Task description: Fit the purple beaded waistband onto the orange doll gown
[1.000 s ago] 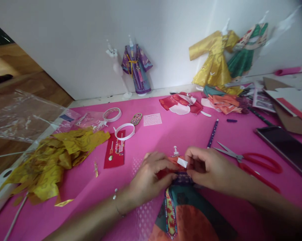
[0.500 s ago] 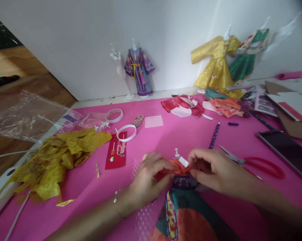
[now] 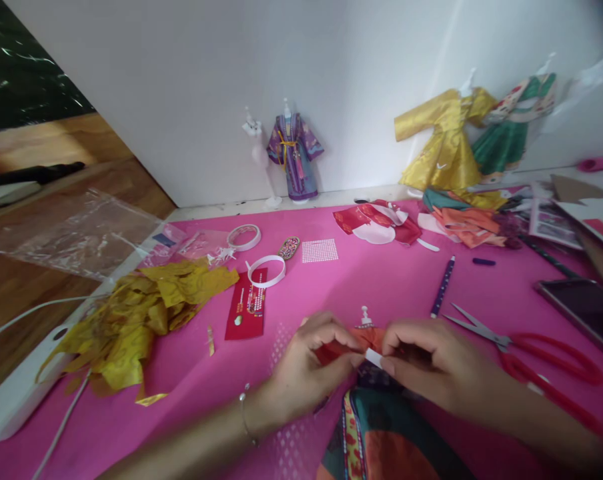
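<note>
Pinching the red top of the paper dress [image 3: 366, 407] with both hands, left hand [image 3: 306, 373] steadying, right hand [image 3: 426, 363] clamped on a white tab [image 3: 373, 358], I keep it flat on the near pink counter [image 3: 381, 280], scissors [image 3: 526, 350] right.

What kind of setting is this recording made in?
Probably a home craft table for making paper doll clothes: a pink mat strewn with scissors and tape rolls, and finished small robes on stands by the wall. Both hands work on a paper dress.
</note>
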`<state>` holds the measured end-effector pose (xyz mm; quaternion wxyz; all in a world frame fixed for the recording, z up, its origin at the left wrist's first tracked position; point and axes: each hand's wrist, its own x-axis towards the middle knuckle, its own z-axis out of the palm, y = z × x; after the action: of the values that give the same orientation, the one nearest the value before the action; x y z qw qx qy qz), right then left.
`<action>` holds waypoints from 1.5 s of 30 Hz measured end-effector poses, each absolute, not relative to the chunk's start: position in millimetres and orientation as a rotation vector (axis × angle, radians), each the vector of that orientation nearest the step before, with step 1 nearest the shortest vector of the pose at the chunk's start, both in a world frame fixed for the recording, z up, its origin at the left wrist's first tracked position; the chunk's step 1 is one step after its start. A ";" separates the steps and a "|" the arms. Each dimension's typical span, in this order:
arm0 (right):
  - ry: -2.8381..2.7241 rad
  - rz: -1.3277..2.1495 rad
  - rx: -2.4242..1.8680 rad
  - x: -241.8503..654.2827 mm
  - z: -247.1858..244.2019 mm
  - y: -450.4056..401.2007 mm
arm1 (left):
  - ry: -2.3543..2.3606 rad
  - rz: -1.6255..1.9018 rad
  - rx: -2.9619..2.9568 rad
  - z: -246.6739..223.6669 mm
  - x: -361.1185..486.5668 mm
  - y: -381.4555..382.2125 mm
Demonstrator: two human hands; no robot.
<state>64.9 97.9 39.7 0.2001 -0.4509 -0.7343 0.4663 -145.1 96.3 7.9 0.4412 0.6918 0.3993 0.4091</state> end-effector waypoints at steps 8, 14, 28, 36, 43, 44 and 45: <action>-2.125 1.224 -1.276 64.9 26.3 97.5 | 0.989 1.052 1.845 3.8 -145.2 93.9; -2.077 1.127 -1.293 65.5 24.6 102.5 | 1.034 1.168 2.011 2.9 -146.2 96.8; -2.037 0.935 -1.337 70.4 8.2 114.0 | 1.689 0.806 2.726 32.6 -169.8 116.3; -2.051 0.925 -1.346 73.9 0.1 116.0 | 1.867 0.830 2.321 48.9 -199.3 140.6; -2.026 0.940 -1.340 71.6 3.4 114.6 | 2.527 0.701 2.043 62.5 -309.5 196.5; -2.019 0.940 -1.344 70.9 4.1 114.3 | 2.586 0.633 2.007 60.5 -319.4 199.9; -2.016 0.941 -1.345 70.4 4.8 114.0 | 2.624 0.566 1.990 57.6 -326.2 201.9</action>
<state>70.4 114.0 4.8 0.2678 -0.4984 -0.7471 0.3489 -326.2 201.9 57.6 -0.0996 0.5926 0.7814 0.1685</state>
